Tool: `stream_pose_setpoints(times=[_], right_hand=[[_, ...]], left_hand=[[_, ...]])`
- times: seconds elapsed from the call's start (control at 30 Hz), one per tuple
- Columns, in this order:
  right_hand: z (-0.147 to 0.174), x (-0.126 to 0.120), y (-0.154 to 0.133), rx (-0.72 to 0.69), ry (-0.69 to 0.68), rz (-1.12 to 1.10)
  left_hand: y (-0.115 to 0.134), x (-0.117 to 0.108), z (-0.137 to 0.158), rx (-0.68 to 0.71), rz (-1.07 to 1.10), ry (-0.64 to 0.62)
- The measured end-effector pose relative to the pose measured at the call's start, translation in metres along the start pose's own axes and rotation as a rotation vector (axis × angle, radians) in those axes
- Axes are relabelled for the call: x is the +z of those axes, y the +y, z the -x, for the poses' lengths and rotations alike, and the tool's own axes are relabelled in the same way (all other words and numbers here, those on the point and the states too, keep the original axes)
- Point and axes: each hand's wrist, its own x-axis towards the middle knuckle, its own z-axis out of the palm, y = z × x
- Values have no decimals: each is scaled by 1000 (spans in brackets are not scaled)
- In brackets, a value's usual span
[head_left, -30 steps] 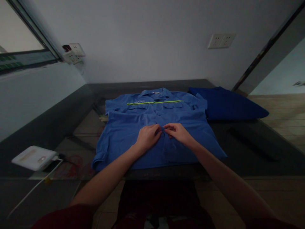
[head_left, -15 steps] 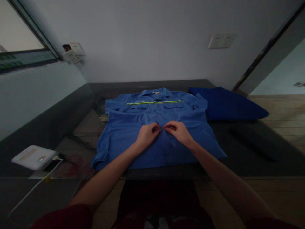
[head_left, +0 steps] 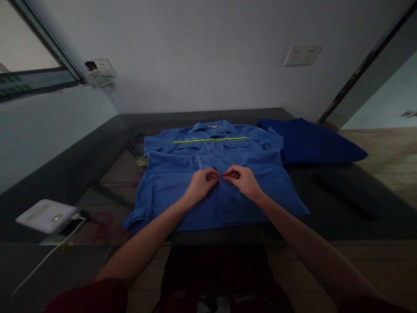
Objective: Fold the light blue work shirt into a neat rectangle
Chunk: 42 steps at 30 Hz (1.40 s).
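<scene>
The left hand [head_left: 201, 182] and right hand [head_left: 243, 180] have drawn slightly apart, each grip apparently pinching the shirt [head_left: 220, 202] mid-front, so work there seems unfinished.

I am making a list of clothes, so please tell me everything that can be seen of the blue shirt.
The shirt is blue, of what looks like cloth, with a collar, a pale label inside it, flapped chest pockets, a yellow-green stripe and pale lettering. It lies front up on the dark table, collar toward the wall and hem near the front edge, creased. The left hand and right hand are at its front opening; whether they grip cloth is hard to tell.
</scene>
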Motion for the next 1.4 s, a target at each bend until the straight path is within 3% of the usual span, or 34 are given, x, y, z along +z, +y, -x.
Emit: stream_pose_setpoints(times=[0.17, 0.5, 0.67, 0.97, 1.4], right_hand=[[2, 2, -6, -54, 17, 154], [4, 5, -4, -52, -66, 318], [7, 8, -8, -104, -49, 368], [8, 9, -12, -197, -4, 346], [6, 7, -10, -196, 21, 242]], left_hand=[[-2, 5, 1, -60, 194, 26], [3, 8, 5, -23, 85, 40], [-4, 7, 1, -36, 169, 38], [-7, 4, -6, -81, 301, 57], [-9, 5, -8, -50, 373, 97]])
